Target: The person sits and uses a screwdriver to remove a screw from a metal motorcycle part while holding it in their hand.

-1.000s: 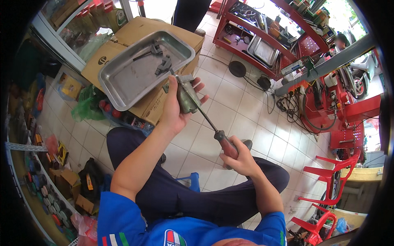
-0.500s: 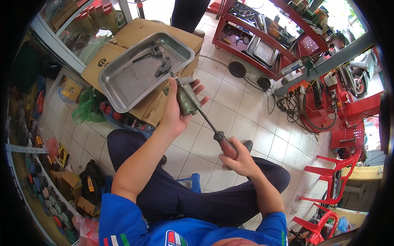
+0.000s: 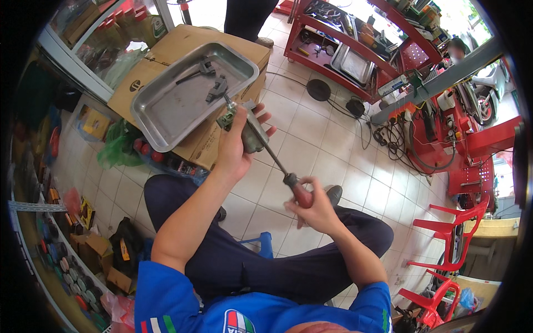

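Gripping a red-handled screwdriver (image 3: pixel 302 195) in the right hand (image 3: pixel 317 212) and a grey metal part (image 3: pixel 253 141) in the left hand (image 3: pixel 237 145), a person sits over a tiled floor (image 3: pixel 327 155).
Right fingers curl loosely around the handle; the left thumb and palm clasp the part, the other left fingers spread beyond it. From the right fingers, the shaft runs up to the part. Just past the left fingers, a metal tray (image 3: pixel 164 116) with two dark pieces (image 3: pixel 216 90) rests on a cardboard box (image 3: pixel 179 38).
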Motion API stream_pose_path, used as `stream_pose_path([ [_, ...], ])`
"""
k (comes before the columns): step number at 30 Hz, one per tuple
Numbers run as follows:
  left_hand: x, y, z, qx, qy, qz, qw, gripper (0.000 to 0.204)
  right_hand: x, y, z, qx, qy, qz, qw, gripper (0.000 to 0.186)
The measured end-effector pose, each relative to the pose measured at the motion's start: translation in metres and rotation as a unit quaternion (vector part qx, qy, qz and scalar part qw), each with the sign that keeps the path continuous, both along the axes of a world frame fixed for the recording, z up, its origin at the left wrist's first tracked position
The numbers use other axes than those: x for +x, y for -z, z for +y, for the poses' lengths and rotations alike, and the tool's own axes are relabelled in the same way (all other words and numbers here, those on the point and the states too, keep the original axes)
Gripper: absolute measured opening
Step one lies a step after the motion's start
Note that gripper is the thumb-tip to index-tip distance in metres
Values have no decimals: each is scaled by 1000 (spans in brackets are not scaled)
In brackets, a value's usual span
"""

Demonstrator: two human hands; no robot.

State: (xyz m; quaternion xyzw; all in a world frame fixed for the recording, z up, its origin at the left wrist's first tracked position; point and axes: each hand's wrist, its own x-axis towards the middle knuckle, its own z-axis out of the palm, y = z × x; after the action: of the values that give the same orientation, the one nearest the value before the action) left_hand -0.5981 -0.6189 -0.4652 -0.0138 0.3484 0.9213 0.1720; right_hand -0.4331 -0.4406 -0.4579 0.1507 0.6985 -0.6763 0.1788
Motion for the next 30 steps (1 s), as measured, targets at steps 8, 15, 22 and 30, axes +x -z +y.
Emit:
stream_pose_path([
  [8, 0, -12, 2, 9, 12, -32, 999, 37, 8, 23, 3, 110, -120, 240, 957, 40],
  [15, 4, -15, 1, -24, 34, 14, 999, 36, -2, -6, 5, 1, -114, -49, 992, 43],
  [22, 1, -10, 0, -7, 19, 24, 999, 41, 2, 4, 2, 49, -79, 155, 983, 40],
  [30, -1, -13, -5, 79, 55, -51, 994, 88, -1, -21, 13, -1, -93, 17, 996, 35],
])
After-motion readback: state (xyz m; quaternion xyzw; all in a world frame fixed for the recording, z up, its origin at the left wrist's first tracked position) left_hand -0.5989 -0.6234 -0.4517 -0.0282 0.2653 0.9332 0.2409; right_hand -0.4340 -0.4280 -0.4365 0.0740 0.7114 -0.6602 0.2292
